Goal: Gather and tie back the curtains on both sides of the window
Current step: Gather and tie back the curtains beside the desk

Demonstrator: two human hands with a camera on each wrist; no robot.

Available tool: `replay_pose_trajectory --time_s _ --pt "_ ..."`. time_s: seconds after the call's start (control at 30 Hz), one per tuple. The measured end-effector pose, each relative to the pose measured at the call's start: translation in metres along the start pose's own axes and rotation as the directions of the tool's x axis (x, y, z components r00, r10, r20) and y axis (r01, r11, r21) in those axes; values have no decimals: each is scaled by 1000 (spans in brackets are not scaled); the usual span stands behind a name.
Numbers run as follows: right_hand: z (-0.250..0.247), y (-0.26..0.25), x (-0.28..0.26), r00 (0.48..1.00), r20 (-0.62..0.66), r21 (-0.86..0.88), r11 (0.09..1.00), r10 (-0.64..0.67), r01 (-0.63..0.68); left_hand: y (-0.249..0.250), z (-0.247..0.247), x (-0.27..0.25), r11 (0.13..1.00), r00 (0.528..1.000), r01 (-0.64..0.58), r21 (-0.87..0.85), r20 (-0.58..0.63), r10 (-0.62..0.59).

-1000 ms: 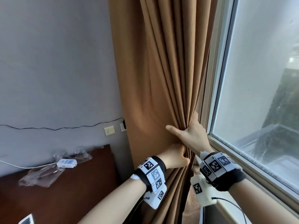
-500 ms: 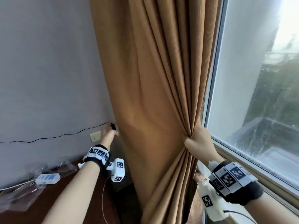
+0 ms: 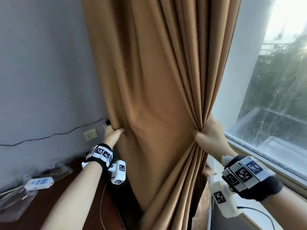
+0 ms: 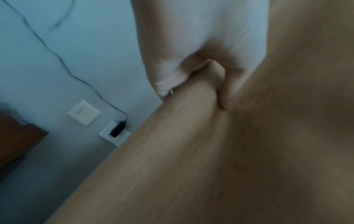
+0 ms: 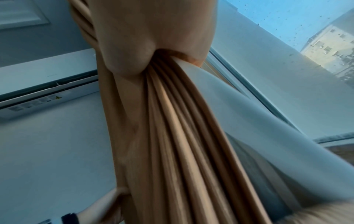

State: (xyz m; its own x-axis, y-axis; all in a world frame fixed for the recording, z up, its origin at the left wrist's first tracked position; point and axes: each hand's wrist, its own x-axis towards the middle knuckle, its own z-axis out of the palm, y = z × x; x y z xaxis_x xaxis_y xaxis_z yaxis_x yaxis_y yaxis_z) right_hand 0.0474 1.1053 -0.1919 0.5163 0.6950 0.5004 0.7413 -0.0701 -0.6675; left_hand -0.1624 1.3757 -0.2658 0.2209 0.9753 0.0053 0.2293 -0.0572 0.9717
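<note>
- A tan curtain (image 3: 149,97) hangs between a grey wall (image 3: 41,63) and the window (image 3: 274,105).
- The right hand (image 3: 211,138) clamps the window-side pleats into a tight bunch, fingers wrapped round the folds.
- The left hand (image 3: 113,135) pinches the curtain's wall-side edge, just beside a socket with a black plug (image 4: 116,128).
- A white device (image 3: 39,181) lies on the dark wooden surface (image 3: 41,205) below.
</note>
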Motion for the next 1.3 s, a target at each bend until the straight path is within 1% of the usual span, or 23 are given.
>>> replay_pose_trajectory --time_s 0.07,0.13,0.2,0.23,0.3,0.33,0.4,0.47,0.5,0.63,0.77,0.83,0.93,0.97,1.0,1.07,1.1,1.13,1.17,1.2,1.23,1.27,1.3 --pt "2 -3 0 1000 -5 2 1000 -2 2 -3 -6 -17 994 988 -53 92 -137 65" --pt "4 -6 -2 1000 -10 -14 1000 3 -3 -6 -12 -42 985 961 -82 150 -250 118" --pt "7 -10 -3 1000 -18 -18 1000 -4 4 -6 -13 -76 972 938 -115 204 -299 174" --pt "9 -12 -5 1000 -21 -18 1000 -9 8 -5 -12 -97 950 925 -155 271 -299 236" --pt "13 -17 -8 1000 -25 -31 999 -12 11 2 -1 -137 867 884 -278 414 -243 399" --pt "15 -20 -10 1000 -24 -34 999 -13 12 8 7 -157 824 866 -337 455 -194 461" --pt "18 -27 -14 1000 -10 -28 999 -19 19 19 26 -185 747 852 -417 517 -64 520" --pt "19 -33 -19 1000 3 -10 1000 -19 19 30 48 -201 667 834 -482 568 63 549" --pt "18 -37 -22 1000 14 -3 1000 -22 22 36 57 -207 641 823 -511 573 109 558" --pt "15 -43 -31 998 43 19 999 -37 36 59 91 -220 619 836 -542 568 286 469" --pt "5 -35 -28 997 72 86 996 -17 11 77 105 -227 656 830 -558 509 366 422" --pt "-4 -31 -25 994 107 142 990 -1 -15 81 110 -229 651 828 -554 520 424 366" --pt "-17 -36 -26 979 199 276 956 40 -95 83 125 -230 600 819 -551 580 515 255" --pt "-18 -37 -26 976 213 280 955 35 -96 83 129 -231 595 818 -543 593 534 215" --pt "-19 -36 -26 978 206 248 966 20 -72 83 133 -232 595 813 -538 597 554 179" --pt "-18 -27 -24 989 150 149 989 -3 -19 80 132 -229 610 778 -552 569 615 131" --pt "-19 -23 -23 992 130 125 992 1 -18 77 127 -224 641 751 -559 526 648 124" --pt "-21 -19 -21 992 128 131 991 11 -28 74 119 -217 696 724 -557 453 676 139" --pt "-23 -16 -19 990 140 146 989 16 -37 73 109 -209 750 721 -545 374 666 191" --pt "-25 -14 -17 988 152 153 988 10 -33 71 98 -197 803 755 -518 294 599 267" --pt "-26 -14 -16 988 157 154 988 0 -24 70 86 -181 848 817 -482 221 464 343" --pt "-26 -14 -16 988 156 152 988 -12 -12 67 72 -166 892 881 -427 150 289 374" --pt "-25 -14 -16 989 147 148 989 -25 3 64 58 -150 933 932 -352 74 121 342"
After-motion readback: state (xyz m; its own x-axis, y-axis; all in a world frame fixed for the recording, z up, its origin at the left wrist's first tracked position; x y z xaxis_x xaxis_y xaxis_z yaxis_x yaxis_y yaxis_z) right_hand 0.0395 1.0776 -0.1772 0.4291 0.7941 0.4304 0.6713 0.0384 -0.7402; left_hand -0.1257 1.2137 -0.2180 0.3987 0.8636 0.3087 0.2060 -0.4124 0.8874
